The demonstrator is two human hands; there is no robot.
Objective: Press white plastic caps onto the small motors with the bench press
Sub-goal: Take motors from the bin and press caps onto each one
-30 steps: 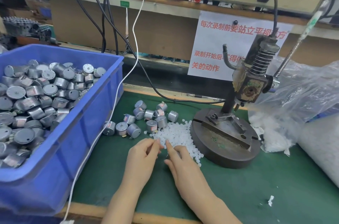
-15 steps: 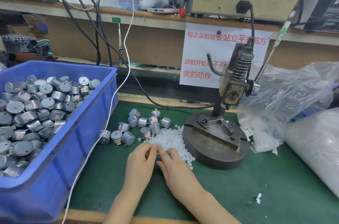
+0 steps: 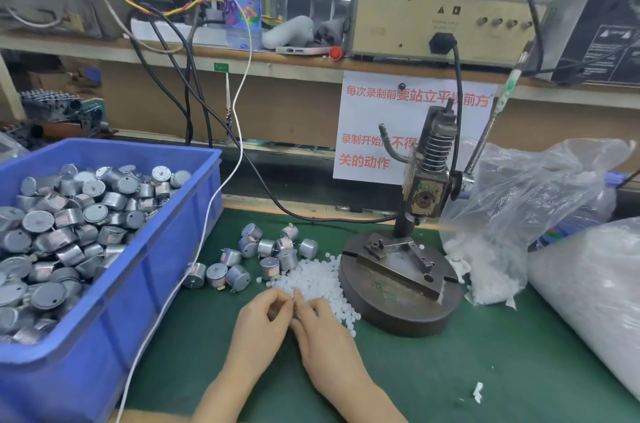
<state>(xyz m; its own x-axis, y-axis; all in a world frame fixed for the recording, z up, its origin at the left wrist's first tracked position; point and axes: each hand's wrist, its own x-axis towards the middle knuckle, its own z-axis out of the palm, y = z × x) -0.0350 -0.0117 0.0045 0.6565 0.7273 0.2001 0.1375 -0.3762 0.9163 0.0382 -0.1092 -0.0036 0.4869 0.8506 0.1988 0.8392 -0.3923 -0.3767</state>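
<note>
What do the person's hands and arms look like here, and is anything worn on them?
The left hand and the right hand are both bare, with no gloves. No ring, watch or bracelet shows. The forearms are bare too, as far as the lower edge of the picture; no sleeve is in view.

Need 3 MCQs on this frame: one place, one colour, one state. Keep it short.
1. Where is the white caps pile? A in the blue bin; B on the green mat beside the press base; C on the shelf.
2. Colour of the bin holding motors? A red; B grey; C blue.
3. Bench press lever? A raised, untouched; B pulled down; C missing.
Key: B, the caps lie against the base's left edge; C, its walls are blue; A, it slants up while the left hand and right hand are at the caps.
</note>
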